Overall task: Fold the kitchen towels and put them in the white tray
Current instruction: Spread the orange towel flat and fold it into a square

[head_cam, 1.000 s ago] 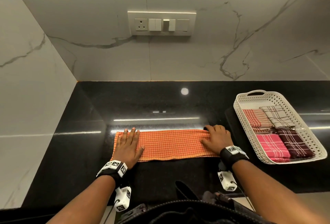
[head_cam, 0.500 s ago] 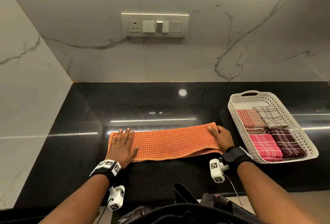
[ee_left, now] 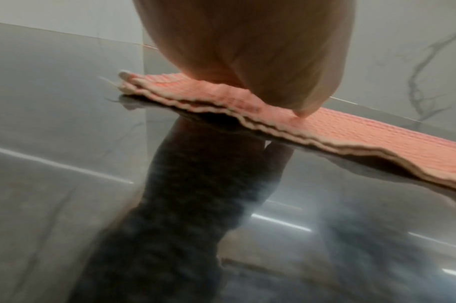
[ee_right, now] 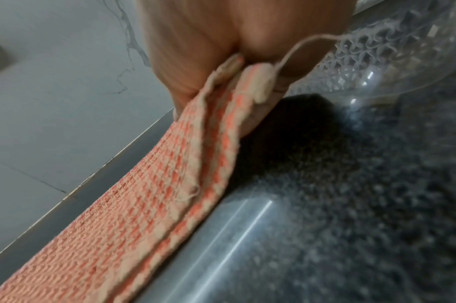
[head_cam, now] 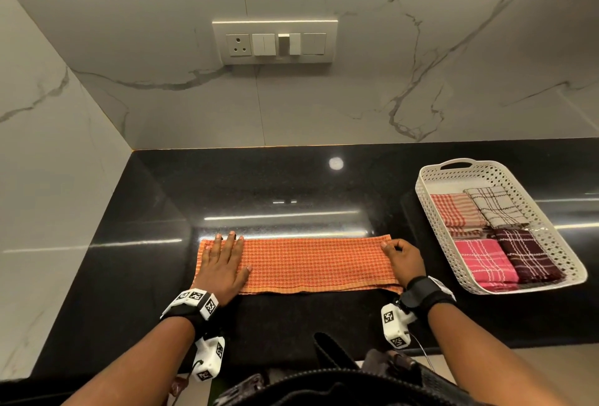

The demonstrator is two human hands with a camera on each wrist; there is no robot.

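Left of the white tray [head_cam: 431,227], the left hand [head_cam: 223,268] presses flat on the orange towel [head_cam: 311,264]; the right hand [head_cam: 405,258] pinches its end.

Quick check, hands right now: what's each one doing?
Left hand: open, flat on the orange towel.
Right hand: pinching the towel's right end.

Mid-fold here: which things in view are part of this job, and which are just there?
In the job:
orange towel, flat under left hand, its end pinched by right hand
white tray
four folded towels in it

Just there:
black counter
switch plate
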